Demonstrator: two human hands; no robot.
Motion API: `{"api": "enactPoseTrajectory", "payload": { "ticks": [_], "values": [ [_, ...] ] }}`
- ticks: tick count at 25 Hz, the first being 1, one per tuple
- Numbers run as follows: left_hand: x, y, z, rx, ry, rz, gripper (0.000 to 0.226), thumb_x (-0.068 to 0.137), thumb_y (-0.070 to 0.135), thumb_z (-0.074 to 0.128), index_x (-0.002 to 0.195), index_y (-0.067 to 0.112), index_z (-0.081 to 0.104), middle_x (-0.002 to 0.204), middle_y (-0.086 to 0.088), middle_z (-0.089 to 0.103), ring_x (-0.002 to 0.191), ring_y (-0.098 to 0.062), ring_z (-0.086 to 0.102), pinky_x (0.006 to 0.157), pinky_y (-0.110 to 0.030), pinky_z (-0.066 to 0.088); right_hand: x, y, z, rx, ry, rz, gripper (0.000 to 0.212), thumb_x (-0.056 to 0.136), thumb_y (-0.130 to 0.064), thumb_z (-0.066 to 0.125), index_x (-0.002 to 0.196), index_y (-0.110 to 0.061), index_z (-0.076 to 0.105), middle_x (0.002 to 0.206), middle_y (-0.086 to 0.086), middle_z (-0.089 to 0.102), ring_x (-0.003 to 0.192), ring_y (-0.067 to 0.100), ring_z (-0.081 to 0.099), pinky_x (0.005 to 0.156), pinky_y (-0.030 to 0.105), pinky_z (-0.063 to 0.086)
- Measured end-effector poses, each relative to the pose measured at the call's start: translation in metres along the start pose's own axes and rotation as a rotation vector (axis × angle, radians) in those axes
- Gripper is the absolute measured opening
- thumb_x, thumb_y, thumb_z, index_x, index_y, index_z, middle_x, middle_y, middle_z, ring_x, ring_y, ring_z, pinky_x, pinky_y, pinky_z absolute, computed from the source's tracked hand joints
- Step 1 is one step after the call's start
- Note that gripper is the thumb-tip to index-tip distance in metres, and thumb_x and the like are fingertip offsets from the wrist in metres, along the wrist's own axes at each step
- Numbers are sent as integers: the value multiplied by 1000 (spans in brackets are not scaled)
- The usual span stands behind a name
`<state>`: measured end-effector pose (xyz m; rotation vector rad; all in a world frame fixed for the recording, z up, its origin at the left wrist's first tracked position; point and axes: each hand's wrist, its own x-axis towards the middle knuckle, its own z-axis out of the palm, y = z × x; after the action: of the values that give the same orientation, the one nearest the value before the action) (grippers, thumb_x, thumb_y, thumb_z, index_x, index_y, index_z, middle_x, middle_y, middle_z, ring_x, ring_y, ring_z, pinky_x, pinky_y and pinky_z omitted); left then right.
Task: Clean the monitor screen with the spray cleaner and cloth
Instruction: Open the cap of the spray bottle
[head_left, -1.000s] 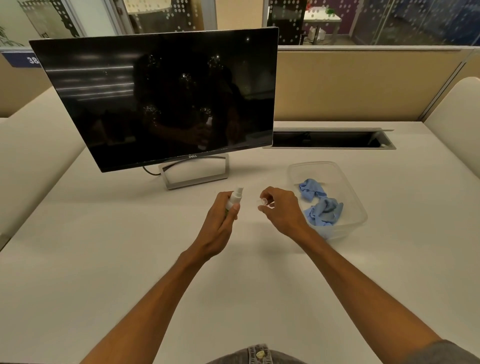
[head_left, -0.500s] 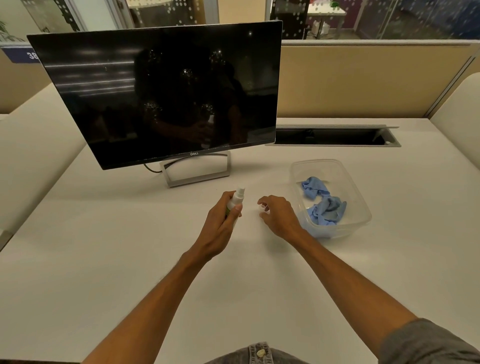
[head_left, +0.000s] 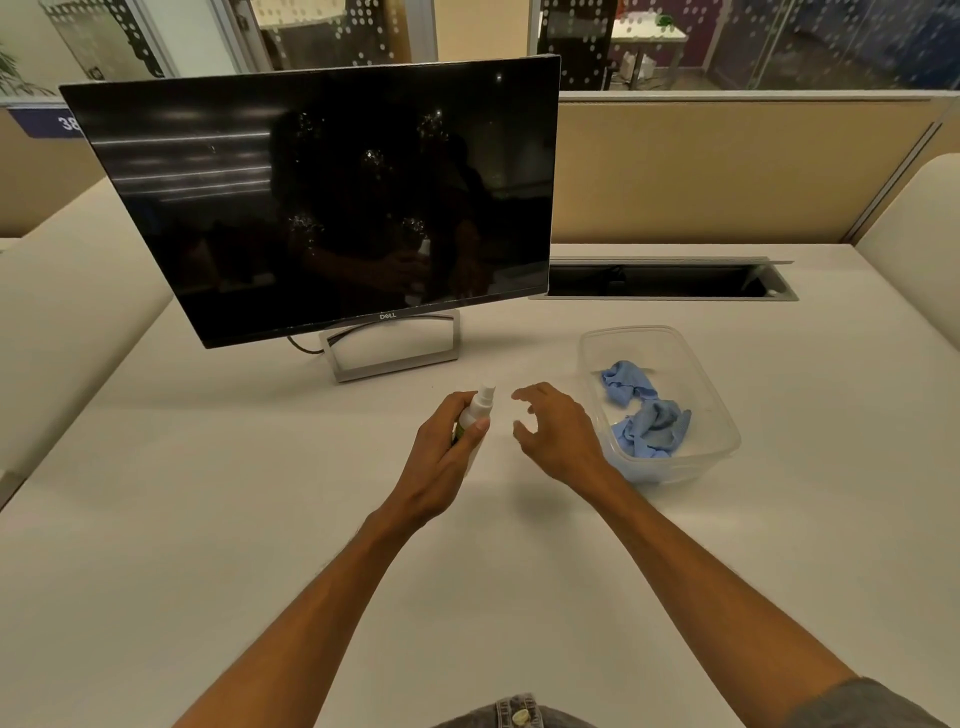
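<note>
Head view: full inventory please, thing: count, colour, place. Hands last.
monitor: 1, black screen off with specks, silver stand, back left of table
table: 1, off-white
spray bottle: 1, white, in left hand, centre
tub: 1, clear plastic, right of hands
cloths: 2, blue, crumpled in tub
cable slot: 1, dark, open, back right
partition: 1, tan, behind table
left hand: grips bottle
right hand: fingers loosely curled; whether it holds anything is unclear

Right hand (head_left: 558, 434) fingers now spread, cap gone
</note>
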<state>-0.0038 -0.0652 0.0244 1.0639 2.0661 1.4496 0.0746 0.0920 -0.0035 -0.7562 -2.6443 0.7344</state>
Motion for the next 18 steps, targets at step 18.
{"api": "enactPoseTrajectory", "payload": {
  "ticks": [18],
  "values": [
    [38,57,55,36,97,39,43,87,44,58,121,17,59,106,7,60,91,-2,57,70,-8,41,-44,-18,-76,527,186,122,56,86,-20,65,137,-14,44,123,5,62,108,19,61,86,9,45]
  ]
}}
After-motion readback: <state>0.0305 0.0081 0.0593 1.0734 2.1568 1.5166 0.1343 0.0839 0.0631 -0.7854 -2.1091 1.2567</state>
